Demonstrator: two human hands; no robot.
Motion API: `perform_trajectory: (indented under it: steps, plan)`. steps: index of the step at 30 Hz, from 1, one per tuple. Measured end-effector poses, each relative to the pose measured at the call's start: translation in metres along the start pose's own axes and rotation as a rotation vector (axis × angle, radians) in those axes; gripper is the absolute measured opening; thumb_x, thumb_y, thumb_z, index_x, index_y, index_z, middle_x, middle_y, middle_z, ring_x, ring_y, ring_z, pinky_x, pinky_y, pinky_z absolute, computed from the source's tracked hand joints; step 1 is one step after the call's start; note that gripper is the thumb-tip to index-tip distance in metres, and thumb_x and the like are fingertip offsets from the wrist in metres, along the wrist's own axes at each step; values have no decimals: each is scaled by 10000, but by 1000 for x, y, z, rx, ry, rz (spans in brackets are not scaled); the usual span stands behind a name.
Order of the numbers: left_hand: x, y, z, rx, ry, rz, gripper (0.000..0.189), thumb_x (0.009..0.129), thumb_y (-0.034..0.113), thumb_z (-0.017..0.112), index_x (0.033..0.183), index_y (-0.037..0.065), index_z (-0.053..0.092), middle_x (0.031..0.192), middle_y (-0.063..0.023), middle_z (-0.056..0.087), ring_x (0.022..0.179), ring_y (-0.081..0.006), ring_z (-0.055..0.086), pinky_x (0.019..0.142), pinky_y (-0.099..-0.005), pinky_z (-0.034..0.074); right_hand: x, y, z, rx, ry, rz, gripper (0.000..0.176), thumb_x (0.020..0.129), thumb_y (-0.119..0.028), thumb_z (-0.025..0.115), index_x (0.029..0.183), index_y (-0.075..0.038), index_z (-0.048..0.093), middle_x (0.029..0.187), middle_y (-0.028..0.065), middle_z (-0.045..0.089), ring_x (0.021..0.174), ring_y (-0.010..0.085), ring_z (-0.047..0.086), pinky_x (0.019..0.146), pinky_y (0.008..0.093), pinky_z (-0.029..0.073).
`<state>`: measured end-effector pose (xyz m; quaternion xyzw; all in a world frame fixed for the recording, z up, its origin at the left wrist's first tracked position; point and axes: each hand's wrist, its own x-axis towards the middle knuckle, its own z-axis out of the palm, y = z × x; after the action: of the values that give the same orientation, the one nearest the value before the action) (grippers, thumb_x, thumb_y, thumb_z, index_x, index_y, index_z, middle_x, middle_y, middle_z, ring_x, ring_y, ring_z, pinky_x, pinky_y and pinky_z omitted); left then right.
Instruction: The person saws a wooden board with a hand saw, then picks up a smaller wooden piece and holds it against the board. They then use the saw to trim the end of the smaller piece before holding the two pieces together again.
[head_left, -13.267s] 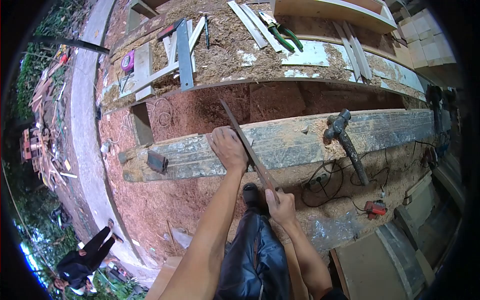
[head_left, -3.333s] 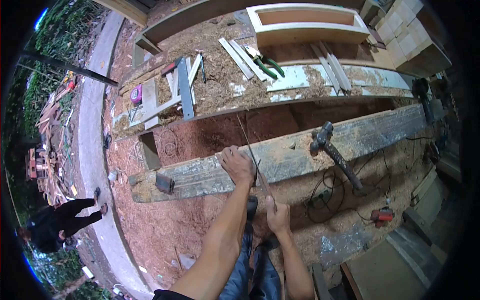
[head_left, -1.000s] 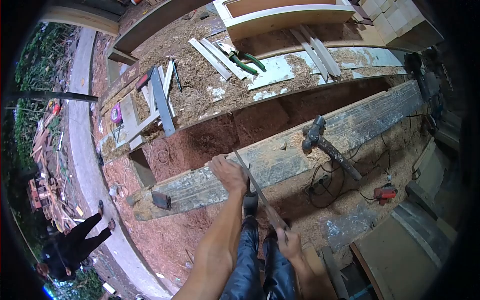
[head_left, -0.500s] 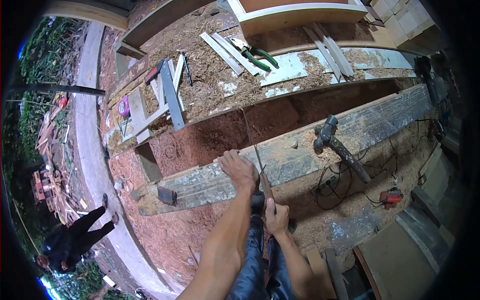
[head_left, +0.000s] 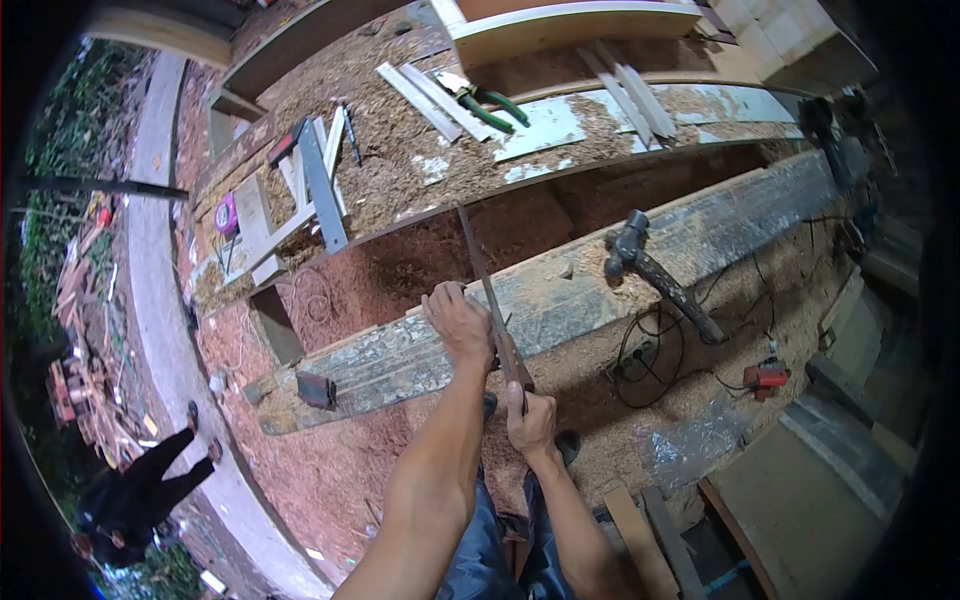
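My right hand (head_left: 531, 425) is wrapped round the grip of a hand saw (head_left: 487, 285). Its long narrow blade slants away over the far edge of a thick, worn plank (head_left: 570, 309). Just left of the blade, my left hand (head_left: 462, 325) bears down on the plank with its fingers curled. A small thin tip shows beside the saw near that hand; what lies under the palm is hidden. Right of the saw, a hammer (head_left: 668, 278) rests across the plank. A small dark block (head_left: 316, 390) sits at the plank's left end.
Beyond the gap, a shavings-covered board holds green-handled pliers (head_left: 484, 104), a try square (head_left: 319, 190), a pen (head_left: 352, 136), a pink tape measure (head_left: 226, 213) and wood strips. Cables and a red tool (head_left: 766, 376) lie right. Another person (head_left: 140, 490) is at lower left.
The saw has slid forward through my left hand's side, its blade now showing broader. My right hand has moved slightly forward; the whole view has shifted a little.
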<state>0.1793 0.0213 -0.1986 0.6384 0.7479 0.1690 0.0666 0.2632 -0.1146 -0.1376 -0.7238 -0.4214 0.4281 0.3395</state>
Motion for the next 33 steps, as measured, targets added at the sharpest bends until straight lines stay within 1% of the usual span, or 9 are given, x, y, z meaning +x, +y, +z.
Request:
perform_trajectory:
  steps: [9, 11, 16, 18, 22, 24, 27, 31, 33]
  plan:
    - [-10, -8, -3, -106, -20, 107, 238, 787, 82, 530, 1016, 16, 536, 1058, -147, 522, 1083, -314, 479, 1066, -488, 283, -18, 2, 13, 161, 116, 144, 593, 943, -427, 453, 604, 51, 546, 560, 267, 481, 549, 441, 529, 515, 473, 383]
    - [-16, -18, 2, -121, 131, 246, 271, 829, 85, 502, 1092, 26, 531, 1062, -164, 525, 1100, -345, 464, 1047, -490, 291, -30, -4, 19, 73, 182, 124, 606, 940, -447, 446, 630, 57, 573, 572, 272, 506, 576, 451, 540, 535, 481, 395]
    - [-18, -17, -11, -173, -13, 231, 312, 860, 117, 481, 1148, 0, 503, 1148, -174, 501, 1161, -333, 446, 1097, -490, 236, -50, 1, 38, 107, 175, 248, 627, 931, -482, 440, 650, 58, 593, 600, 292, 524, 615, 462, 557, 565, 487, 413]
    - [-18, -16, -10, -164, -21, 177, 317, 883, 133, 467, 1170, 2, 500, 1170, -170, 503, 1182, -323, 439, 1098, -488, 235, -51, -1, 38, 106, 205, 205, 630, 925, -484, 449, 632, 55, 588, 585, 287, 514, 597, 455, 557, 552, 481, 411]
    - [-17, -23, -1, -145, 7, 247, 328, 888, 136, 469, 1188, 10, 505, 1184, -159, 514, 1193, -311, 443, 1098, -483, 237, -49, -7, 27, 120, 219, 219, 618, 929, -463, 458, 606, 51, 574, 558, 270, 498, 562, 443, 546, 531, 471, 406]
    - [-16, -26, 2, -112, 101, 301, 287, 917, 159, 448, 1160, 33, 535, 1153, -139, 548, 1135, -297, 491, 1070, -469, 282, -49, -7, 27, 63, 210, 155, 602, 935, -431, 467, 593, 58, 543, 508, 239, 460, 476, 387, 511, 498, 450, 375]
    - [-17, -27, 5, -115, 99, 278, 289, 890, 133, 466, 1155, 47, 539, 1141, -129, 558, 1147, -288, 488, 1079, -457, 279, -48, 0, 30, 99, 201, 87, 590, 943, -411, 465, 581, 50, 525, 528, 255, 463, 486, 409, 508, 493, 447, 375]
    - [-17, -27, 1, -95, 45, 271, 323, 831, 94, 497, 1149, 51, 540, 1110, -126, 568, 1122, -290, 497, 1074, -450, 280, -53, -5, 28, 106, 144, 202, 573, 950, -389, 460, 583, 46, 526, 546, 268, 466, 494, 411, 525, 488, 443, 375]
    - [-15, -23, -2, -78, -21, 241, 353, 814, 75, 524, 1167, 54, 529, 1132, -112, 545, 1144, -272, 476, 1089, -460, 254, -58, -9, 29, 63, 187, 128, 540, 943, -388, 476, 601, 20, 564, 553, 244, 509, 521, 401, 569, 490, 442, 406]
